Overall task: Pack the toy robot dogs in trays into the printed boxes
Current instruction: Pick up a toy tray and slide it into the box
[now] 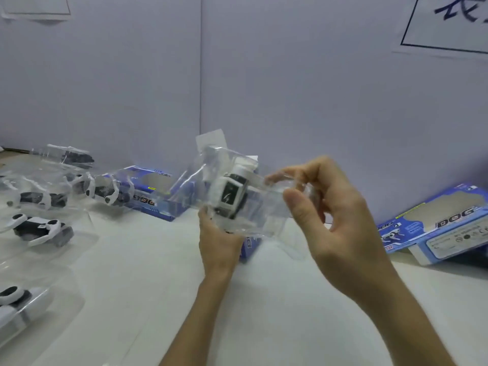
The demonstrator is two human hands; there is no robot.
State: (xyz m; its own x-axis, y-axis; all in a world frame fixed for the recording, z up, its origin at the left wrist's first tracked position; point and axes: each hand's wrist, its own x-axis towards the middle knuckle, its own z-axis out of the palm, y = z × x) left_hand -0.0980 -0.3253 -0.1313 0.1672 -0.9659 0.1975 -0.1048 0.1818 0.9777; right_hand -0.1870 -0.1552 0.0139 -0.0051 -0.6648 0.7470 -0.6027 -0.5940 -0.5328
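A clear tray [237, 196] with a toy dog [229, 192] sealed inside is held up above the middle of the tabletop [264, 299]. The left hand [219, 239] is closed around the tray's lower end from beneath, and the right hand [324, 207] is pinched on its right-hand edge, thumb in front and fingers behind. The dog is seen end-on, white with a dark panel; its limbs cannot be made out through the glare.

Just behind the left hand a blue box [249, 245] is partly hidden; whether its mouth is open cannot be told. Further boxes lie at the back edge [155, 194] and toward the right edge [438, 231]. More trayed dogs [42, 228] are spread along the left edge.

The step in hand appears to be lining up the tray for insertion. It is best done with the tray turned so its narrow end leads and the dog faces the box window. The thin plastic should be gripped by its rims, not squeezed over the toy, so the shell is not buckled. The box should be steadied with one hand and the tray slid in level.
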